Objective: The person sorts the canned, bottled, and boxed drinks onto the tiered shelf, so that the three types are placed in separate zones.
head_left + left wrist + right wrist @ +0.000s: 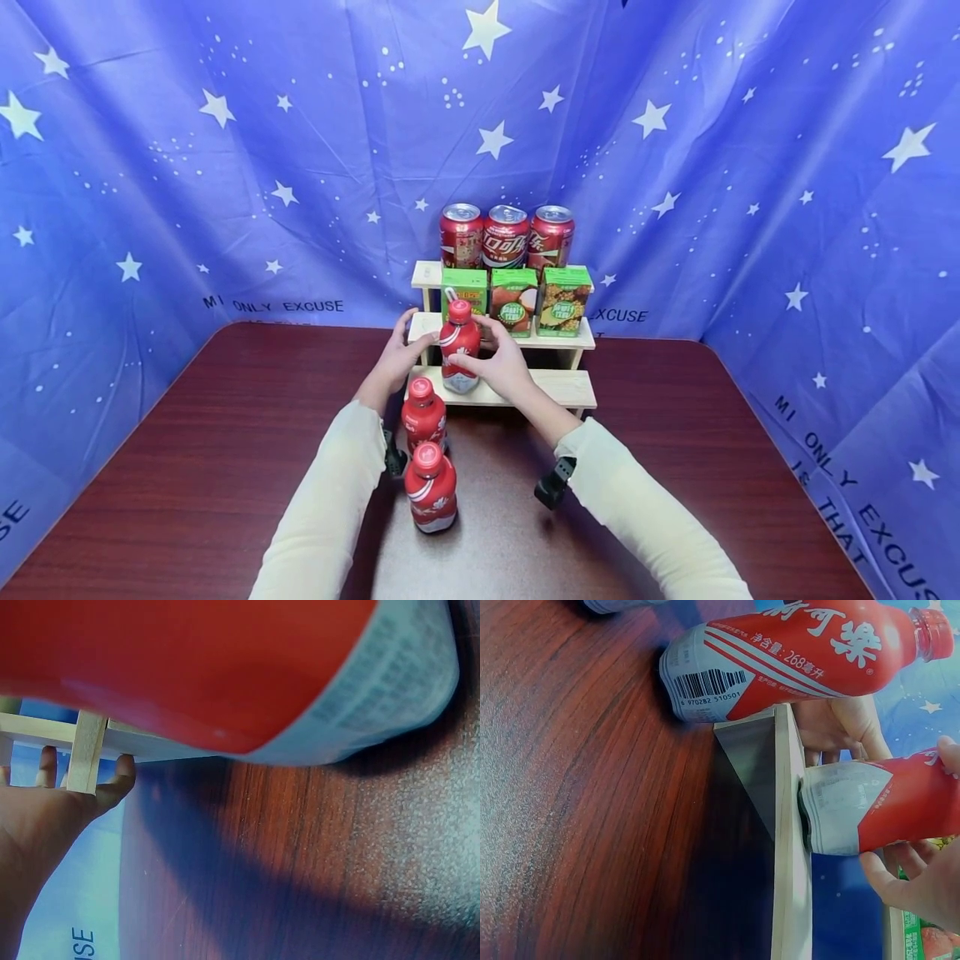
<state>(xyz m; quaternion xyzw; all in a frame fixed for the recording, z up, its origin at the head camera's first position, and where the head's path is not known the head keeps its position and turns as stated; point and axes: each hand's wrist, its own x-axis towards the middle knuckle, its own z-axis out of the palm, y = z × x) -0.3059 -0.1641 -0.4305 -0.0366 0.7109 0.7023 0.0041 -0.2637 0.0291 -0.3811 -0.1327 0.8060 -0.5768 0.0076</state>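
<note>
My right hand [504,365] grips a red cola bottle [460,346]. In the right wrist view, that bottle's grey-white base [838,810] meets the left part of the wooden rack's lowest step [789,847]. At the rack's left end, my left hand [396,360] holds the end of the middle step [426,325], thumb below and fingers above, as the left wrist view shows. Two more red bottles stand upright on the table, one close to the rack [424,417] and one nearer me [432,492].
Three red cola cans [507,237] stand on the top step. Green-topped juice cartons [513,310] line the middle step, the left one partly hidden by the held bottle. A dark red wooden table [187,450] carries everything. Behind hangs a blue star-patterned cloth [300,150].
</note>
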